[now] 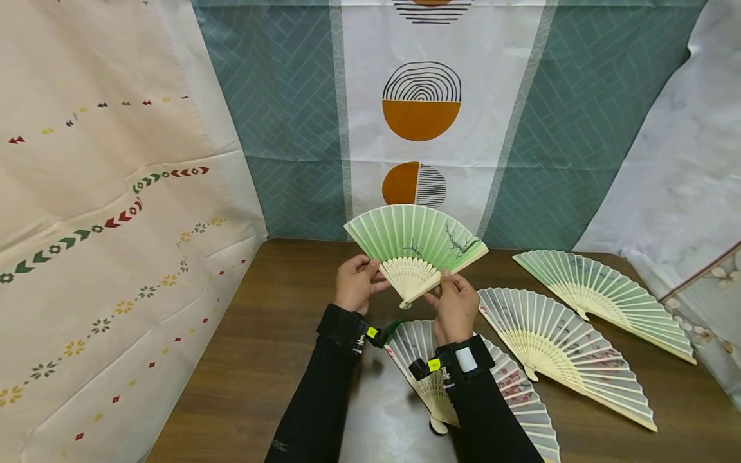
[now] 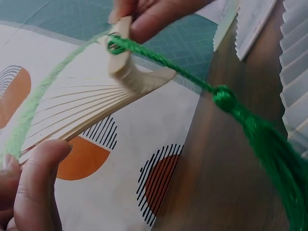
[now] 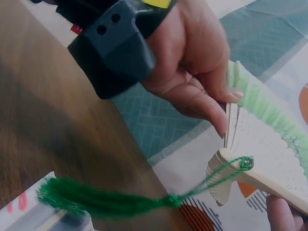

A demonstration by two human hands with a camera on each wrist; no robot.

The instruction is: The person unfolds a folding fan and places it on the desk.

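A green folding fan point(image 1: 417, 241) with pale pierced ribs and a dark branch print is spread and held up above the table. My left hand point(image 1: 355, 283) pinches its left edge between thumb and fingers. The right hand point(image 1: 454, 305) pinches the opposite outer rib. From the pivot at the bottom hangs a green tassel point(image 2: 262, 139), seen trailing to the side in both wrist views. Beneath my right forearm lies an open white fan point(image 1: 428, 386) with reddish print, partly hidden by the arm.
To the right on the wooden table point(image 1: 260, 334) lie another open white fan point(image 1: 570, 350) and an open green fan point(image 1: 608, 296) behind it. A patterned cloth point(image 1: 301, 128) hangs at the back, with a cream cloth point(image 1: 116, 225) on the left.
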